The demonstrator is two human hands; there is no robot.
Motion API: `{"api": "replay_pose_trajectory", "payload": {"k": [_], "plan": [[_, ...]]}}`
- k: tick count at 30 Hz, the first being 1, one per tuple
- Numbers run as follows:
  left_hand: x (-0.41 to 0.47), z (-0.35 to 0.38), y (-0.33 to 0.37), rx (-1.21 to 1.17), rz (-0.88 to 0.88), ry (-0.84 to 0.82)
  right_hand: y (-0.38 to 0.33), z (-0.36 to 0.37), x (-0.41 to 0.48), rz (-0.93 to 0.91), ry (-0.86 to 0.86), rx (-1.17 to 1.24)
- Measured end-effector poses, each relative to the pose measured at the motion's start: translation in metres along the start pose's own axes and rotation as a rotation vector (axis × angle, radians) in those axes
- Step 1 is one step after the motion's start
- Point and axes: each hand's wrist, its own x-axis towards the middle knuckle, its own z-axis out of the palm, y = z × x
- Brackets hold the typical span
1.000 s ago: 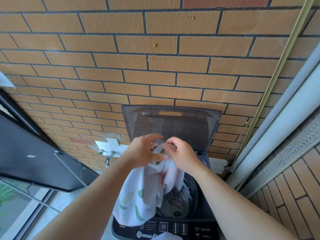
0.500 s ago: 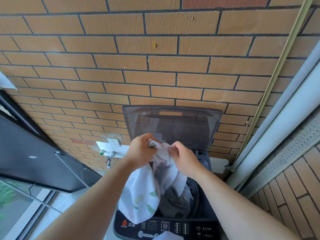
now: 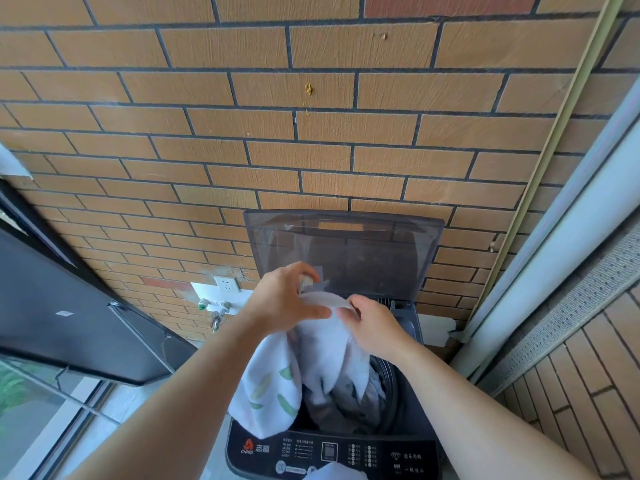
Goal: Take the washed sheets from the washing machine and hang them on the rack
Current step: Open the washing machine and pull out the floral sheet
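A dark top-loading washing machine (image 3: 332, 452) stands in front of me with its tinted lid (image 3: 346, 247) raised against the brick wall. A white sheet with green leaf prints (image 3: 277, 382) hangs out of the drum. My left hand (image 3: 280, 299) grips its bunched top edge above the opening. My right hand (image 3: 374, 323) pinches the same edge just to the right. More grey laundry (image 3: 349, 396) lies inside the drum. No rack is in view.
A brick wall (image 3: 311, 133) fills the background. A dark open window panel (image 3: 69, 313) juts in at the left. A wall socket (image 3: 227, 284) and a tap (image 3: 216, 311) sit left of the machine. A white pillar (image 3: 554, 271) rises at the right.
Both hands have gathered the sheet's top edge and shifted their grip. The sheet hangs a little further out of the drum.
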Motion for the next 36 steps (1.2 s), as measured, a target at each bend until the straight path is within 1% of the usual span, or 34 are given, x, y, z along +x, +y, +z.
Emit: {"api": "replay_pose_trajectory", "payload": {"k": [2, 4, 5, 7, 9, 10, 12, 13, 16, 17, 18, 20, 22, 24, 27, 29, 31, 34, 36], "plan": [[0.000, 0.004, -0.001, 0.159, -0.011, -0.033, -0.007, -0.002, 0.000, -0.035, 0.067, 0.079], [0.001, 0.006, -0.003, 0.150, -0.024, -0.011, -0.012, -0.004, 0.001, -0.052, 0.100, 0.096], [0.002, 0.007, -0.004, 0.081, -0.020, 0.017, -0.013, -0.006, 0.001, -0.041, 0.086, 0.079], [0.004, 0.005, -0.003, -0.084, -0.011, 0.068, -0.010, -0.008, 0.000, 0.001, -0.013, -0.015], [0.003, 0.005, 0.001, -0.244, -0.045, 0.074, -0.002, -0.008, -0.002, 0.068, -0.132, -0.106], [0.002, 0.004, 0.002, -0.339, -0.068, 0.073, 0.002, -0.008, -0.004, 0.107, -0.159, -0.115], [0.001, 0.001, 0.004, -0.488, -0.095, 0.088, 0.008, -0.007, -0.009, 0.166, -0.161, -0.114], [0.002, 0.000, 0.005, -0.495, -0.094, 0.100, 0.009, -0.008, -0.011, 0.171, -0.144, -0.110], [0.004, -0.001, 0.002, -0.326, -0.084, 0.134, -0.001, -0.011, -0.012, 0.104, -0.040, -0.091], [0.003, -0.001, 0.003, -0.296, -0.074, 0.123, -0.006, -0.013, -0.011, 0.066, 0.010, -0.075], [0.002, 0.001, 0.002, -0.317, -0.055, 0.095, -0.010, -0.014, -0.009, 0.031, 0.055, -0.053], [0.000, 0.004, 0.001, -0.308, -0.006, -0.029, -0.016, -0.016, -0.006, -0.013, 0.104, -0.026], [-0.004, 0.007, 0.003, -0.135, 0.033, -0.150, -0.017, -0.019, -0.006, -0.019, 0.099, -0.022], [-0.005, 0.009, 0.006, 0.028, 0.061, -0.184, -0.015, -0.019, -0.008, -0.006, 0.074, -0.002], [-0.005, 0.009, 0.008, 0.089, 0.112, -0.227, -0.006, -0.017, -0.010, 0.050, 0.079, 0.027], [-0.003, 0.010, 0.010, 0.110, 0.138, -0.186, 0.001, -0.017, -0.011, 0.096, 0.074, 0.043], [0.000, 0.013, 0.012, 0.115, 0.131, -0.086, 0.007, -0.015, -0.015, 0.116, 0.052, 0.037], [0.002, 0.018, 0.015, -0.013, 0.070, 0.026, 0.012, -0.013, -0.020, 0.139, 0.020, 0.000], [0.000, 0.019, 0.016, -0.104, 0.050, 0.063, 0.017, -0.015, -0.021, 0.178, -0.038, -0.050]]}}
